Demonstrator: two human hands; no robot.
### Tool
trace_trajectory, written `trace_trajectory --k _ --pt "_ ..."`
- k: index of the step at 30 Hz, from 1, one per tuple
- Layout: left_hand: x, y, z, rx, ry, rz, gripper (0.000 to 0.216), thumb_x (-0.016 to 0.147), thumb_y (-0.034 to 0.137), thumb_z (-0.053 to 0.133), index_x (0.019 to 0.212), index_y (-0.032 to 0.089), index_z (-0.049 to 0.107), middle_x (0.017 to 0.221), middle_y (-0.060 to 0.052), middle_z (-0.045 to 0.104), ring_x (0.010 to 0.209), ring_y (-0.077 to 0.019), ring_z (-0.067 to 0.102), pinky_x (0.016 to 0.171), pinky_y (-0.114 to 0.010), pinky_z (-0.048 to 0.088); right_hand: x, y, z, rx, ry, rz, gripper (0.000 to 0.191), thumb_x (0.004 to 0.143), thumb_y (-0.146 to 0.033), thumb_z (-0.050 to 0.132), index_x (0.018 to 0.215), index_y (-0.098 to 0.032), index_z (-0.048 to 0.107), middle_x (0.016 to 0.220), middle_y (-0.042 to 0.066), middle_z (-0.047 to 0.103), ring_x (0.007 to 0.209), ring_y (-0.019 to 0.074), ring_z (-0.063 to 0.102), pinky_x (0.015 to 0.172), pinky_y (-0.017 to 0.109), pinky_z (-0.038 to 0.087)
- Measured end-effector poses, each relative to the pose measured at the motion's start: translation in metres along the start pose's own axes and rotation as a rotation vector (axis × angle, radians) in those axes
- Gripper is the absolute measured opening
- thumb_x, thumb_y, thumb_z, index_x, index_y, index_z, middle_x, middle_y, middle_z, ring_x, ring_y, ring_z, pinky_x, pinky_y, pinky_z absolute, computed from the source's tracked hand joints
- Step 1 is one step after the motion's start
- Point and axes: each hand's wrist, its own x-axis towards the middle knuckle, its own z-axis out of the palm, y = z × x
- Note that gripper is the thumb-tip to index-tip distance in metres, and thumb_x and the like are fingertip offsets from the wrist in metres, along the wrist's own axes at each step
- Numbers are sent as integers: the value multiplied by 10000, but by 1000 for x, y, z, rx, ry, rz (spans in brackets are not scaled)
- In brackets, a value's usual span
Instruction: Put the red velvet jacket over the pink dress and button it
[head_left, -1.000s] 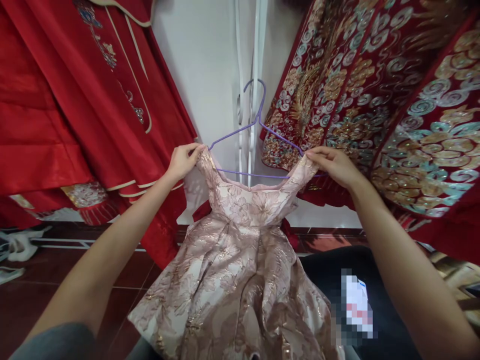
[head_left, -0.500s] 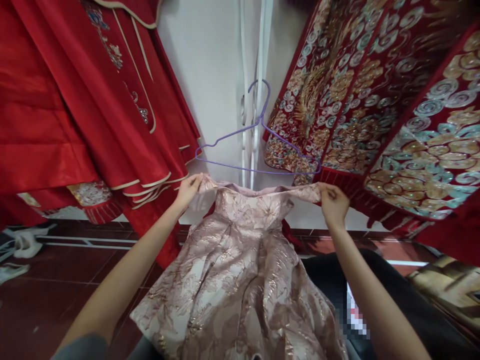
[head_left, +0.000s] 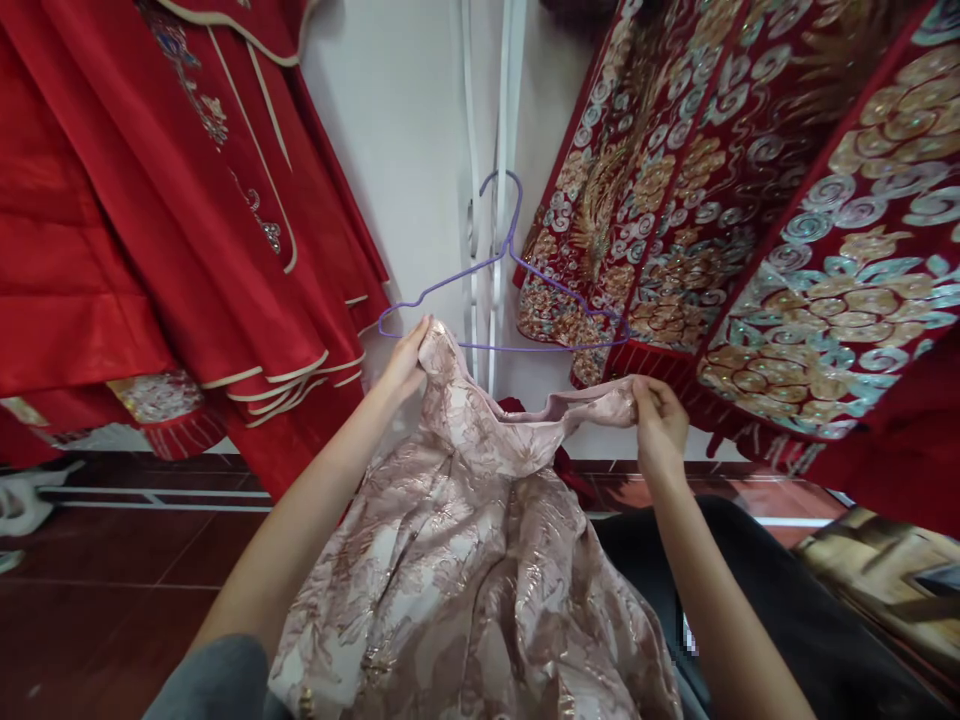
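Note:
A pale pink dress [head_left: 480, 540] with a shiny floral pattern hangs stretched between my two hands, its skirt spreading down toward me. My left hand [head_left: 407, 360] pinches one off-shoulder sleeve strap, raised close to the lower left part of a purple hanger [head_left: 450, 278]. The opposite strap is gripped by my right hand [head_left: 661, 412], held lower and out to the side. Just beyond the neckline, the hanger hangs from a white upright rail with nothing on it. The fingertips of my left hand are partly hidden by the fabric.
Red garments [head_left: 97, 230] with cream piping hang on the left. An embroidered red and gold garment [head_left: 675, 200] hangs on the right. White shoes [head_left: 26, 500] lie at lower left on dark red floor tiles [head_left: 105, 600]. A black item [head_left: 750, 600] lies at lower right.
My left hand has risen and moved right with its strap, toward the hanger. The neckline now slants and sags in the middle. My right hand has shifted slightly down.

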Motion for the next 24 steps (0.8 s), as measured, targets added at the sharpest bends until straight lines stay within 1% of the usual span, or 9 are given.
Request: trace_trajectory --k 2,4,7,9,12,18,21,24 --pt "-1 0 -4 10 12 13 294 733 426 765 780 161 646 717 4 664 664 -116 622 701 -240 475 2 -5 2 -27 16 -39 333 696 -505 678 841 -206 652 814 40 689 773 201 653 733 344 517" --pt "-2 2 -8 8 23 39 282 711 397 788 762 161 644 689 23 645 614 -93 589 655 -221 456 5 -6 4 -71 59 -83 325 718 -502 650 845 -203 643 809 42 678 778 202 649 745 347 513" --pt "0 6 -14 20 30 53 290 690 396 801 751 158 647 676 26 634 597 -89 564 628 -220 437 13 -2 6 -128 170 -124 327 736 -495 621 856 -192 638 815 58 676 787 217 649 783 380 510" --pt "2 9 -17 34 23 64 307 681 412 804 757 158 650 682 26 630 604 -90 560 628 -223 430 17 0 6 -140 214 -132 340 744 -495 614 866 -178 638 826 72 679 788 226 651 800 404 508" --pt "4 10 -19 56 16 100 317 678 425 804 774 163 655 705 27 631 628 -89 563 647 -222 428 18 0 5 -132 224 -149 359 761 -508 605 881 -171 642 856 81 687 806 227 656 824 413 508" --pt "5 7 -21 99 55 133 292 717 434 773 793 178 654 714 25 630 628 -97 564 648 -224 432 12 -7 3 -132 241 -208 355 795 -498 601 892 -159 650 875 85 690 845 232 656 843 404 504" --pt "5 7 -21 118 62 149 288 730 441 759 795 180 655 727 15 640 638 -104 572 650 -222 440 10 -12 5 -102 218 -238 337 802 -491 607 881 -166 650 867 88 688 838 234 654 840 401 505" --pt "5 7 -21 125 55 166 282 733 438 754 796 180 658 761 2 654 669 -112 582 671 -224 448 7 -20 8 -122 202 -280 325 830 -483 588 857 -165 650 831 74 677 816 222 646 839 394 500"
